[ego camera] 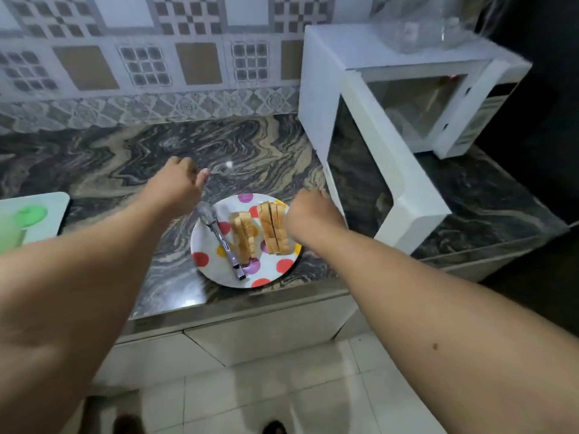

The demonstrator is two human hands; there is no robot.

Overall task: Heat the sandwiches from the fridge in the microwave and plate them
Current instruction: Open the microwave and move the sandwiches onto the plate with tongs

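A white plate with coloured dots (216, 270) stands on the marble counter near its front edge. Two rows of sandwich halves stand on it, the left row (242, 238) and the right row (272, 228). Metal tongs (219, 238) lie on the plate's left side. My left hand (178, 183) hovers just beyond the tongs' upper end with its thumb stretched out and holds nothing. My right hand (310, 211) is curled over the plate's right rim beside the right row; its fingertips are hidden. The white microwave (404, 98) stands at the right with its door (369, 170) swung open.
The open microwave door juts out toward the plate's right side. A white board with a green cup (31, 214) sits at the left edge of the marble counter (131, 158). A clear container (432, 29) rests on the microwave. Tiled floor lies below.
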